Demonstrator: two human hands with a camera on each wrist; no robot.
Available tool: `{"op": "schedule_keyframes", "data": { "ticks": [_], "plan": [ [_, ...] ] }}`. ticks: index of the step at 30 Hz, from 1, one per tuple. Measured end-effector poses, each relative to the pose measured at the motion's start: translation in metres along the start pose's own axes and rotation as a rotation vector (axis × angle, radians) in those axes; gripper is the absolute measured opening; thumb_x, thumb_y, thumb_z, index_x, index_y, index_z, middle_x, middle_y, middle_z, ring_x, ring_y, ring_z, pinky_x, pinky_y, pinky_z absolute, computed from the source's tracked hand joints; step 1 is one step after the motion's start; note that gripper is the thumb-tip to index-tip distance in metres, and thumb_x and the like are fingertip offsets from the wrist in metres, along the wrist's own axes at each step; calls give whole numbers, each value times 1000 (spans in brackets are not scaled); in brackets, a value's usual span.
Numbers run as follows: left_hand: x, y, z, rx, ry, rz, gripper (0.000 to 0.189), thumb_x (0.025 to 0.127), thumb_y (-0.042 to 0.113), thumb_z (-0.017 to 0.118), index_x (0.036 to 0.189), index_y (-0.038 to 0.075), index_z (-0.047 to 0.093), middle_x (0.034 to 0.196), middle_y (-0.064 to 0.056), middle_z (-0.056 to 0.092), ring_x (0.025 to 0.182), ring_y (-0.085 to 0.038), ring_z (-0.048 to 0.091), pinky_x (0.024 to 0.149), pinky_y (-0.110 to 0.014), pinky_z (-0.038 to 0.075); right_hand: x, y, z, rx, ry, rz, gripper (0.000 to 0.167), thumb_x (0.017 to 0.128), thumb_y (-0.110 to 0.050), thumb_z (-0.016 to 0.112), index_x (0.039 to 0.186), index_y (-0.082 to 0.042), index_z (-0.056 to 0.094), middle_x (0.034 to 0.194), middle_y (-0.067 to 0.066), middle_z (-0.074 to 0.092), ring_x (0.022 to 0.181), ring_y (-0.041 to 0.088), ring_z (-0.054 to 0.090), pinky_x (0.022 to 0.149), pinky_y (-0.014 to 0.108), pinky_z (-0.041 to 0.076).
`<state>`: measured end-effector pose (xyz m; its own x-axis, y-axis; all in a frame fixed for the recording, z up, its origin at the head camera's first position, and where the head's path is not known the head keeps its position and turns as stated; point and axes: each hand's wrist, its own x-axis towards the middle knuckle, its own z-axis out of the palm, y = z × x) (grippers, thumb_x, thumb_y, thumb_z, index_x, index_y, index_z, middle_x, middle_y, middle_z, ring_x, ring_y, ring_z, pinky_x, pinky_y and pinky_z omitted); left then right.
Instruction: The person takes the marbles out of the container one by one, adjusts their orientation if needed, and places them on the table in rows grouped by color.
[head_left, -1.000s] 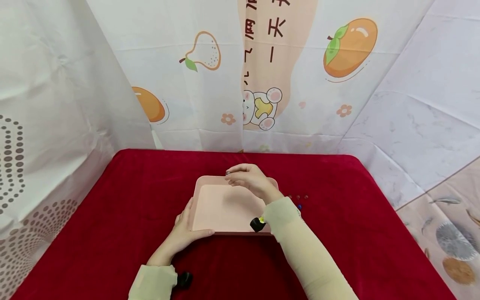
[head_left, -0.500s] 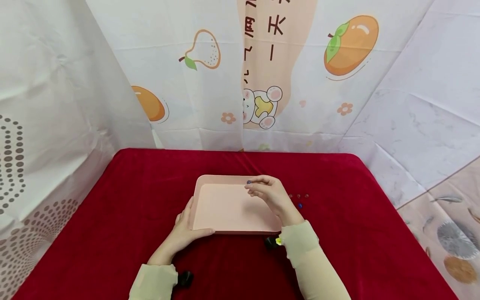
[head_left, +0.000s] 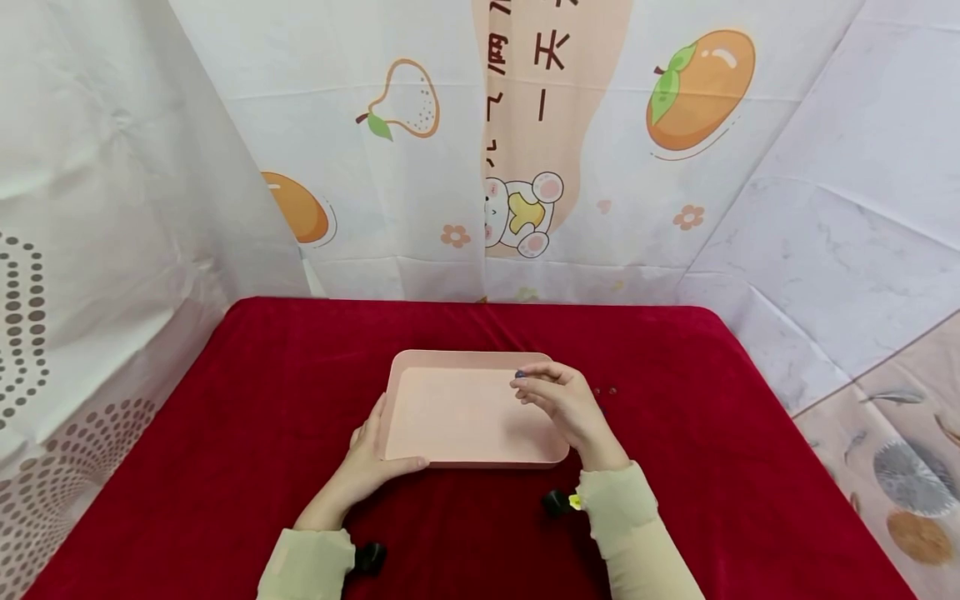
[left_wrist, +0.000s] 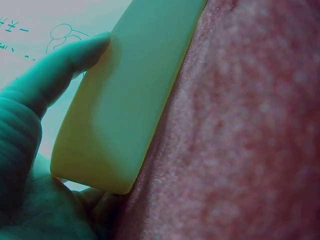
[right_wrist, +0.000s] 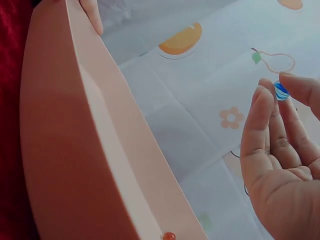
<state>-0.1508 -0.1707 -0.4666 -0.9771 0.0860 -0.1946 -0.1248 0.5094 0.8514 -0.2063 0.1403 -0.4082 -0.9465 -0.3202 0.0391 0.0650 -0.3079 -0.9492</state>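
My left hand (head_left: 365,467) holds the front left corner of a shallow pink tray (head_left: 405,360), thumb along the front rim and fingers along the left side. In the left wrist view, the thumb presses on the tray wall (left_wrist: 130,100). Above the tray's right part, my right hand (head_left: 566,404) pinches a small blue marble (head_left: 521,375) between fingertips. The right wrist view shows this marble (right_wrist: 281,91) as clear glass with blue swirls, apart from the tray.
Small brownish marbles (head_left: 613,391) lie on the red cloth (head_left: 675,467) right of the tray, partly hidden by my right hand. An orange marble (right_wrist: 169,236) shows at the bottom of the right wrist view. A printed curtain (head_left: 420,192) stands behind the table.
My right hand has moved right and toward me, from above the tray's far rim to above its right part, with the marble pinched throughout. The left hand and tray stay put.
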Motion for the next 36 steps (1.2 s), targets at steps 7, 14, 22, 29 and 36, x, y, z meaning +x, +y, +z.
{"op": "schedule_keyframes", "data": {
  "ticks": [7,14,22,29,36],
  "plan": [
    [1,0,1,-2,7,3,127,71,41,87,160,20,0,162,-22,15,146,-37,12,113,-67,21,-9,-6,-16,8,31,-30,23,92,4,62,96,-15,74,95,-2,76,79,11,70,77,25,57],
    [0,1,0,-4,2,-2,127,71,41,87,160,20,0,162,-22,14,146,-37,11,113,-67,21,-19,-12,-36,-13,82,-69,22,94,4,61,97,-13,75,91,-1,76,79,11,70,77,24,58],
    [0,1,0,-2,-2,-8,127,72,41,87,160,19,-2,162,-22,12,146,-38,10,113,-67,22,-25,-20,-56,-87,160,-89,20,95,1,61,98,-14,74,89,-1,76,77,11,70,75,26,58],
    [1,2,-1,-9,-10,-15,127,73,43,86,160,22,-4,163,-20,10,146,-37,9,113,-67,22,-31,-26,-76,-132,232,-76,16,95,-3,64,97,-15,74,89,-3,76,76,11,70,73,24,57],
    [0,2,0,-3,-17,-13,127,73,42,86,160,22,-4,163,-20,11,146,-37,10,113,-67,22,-41,-25,-101,-117,271,-32,18,96,-2,62,97,-15,75,90,-4,76,76,10,69,73,23,57]
  ]
}}
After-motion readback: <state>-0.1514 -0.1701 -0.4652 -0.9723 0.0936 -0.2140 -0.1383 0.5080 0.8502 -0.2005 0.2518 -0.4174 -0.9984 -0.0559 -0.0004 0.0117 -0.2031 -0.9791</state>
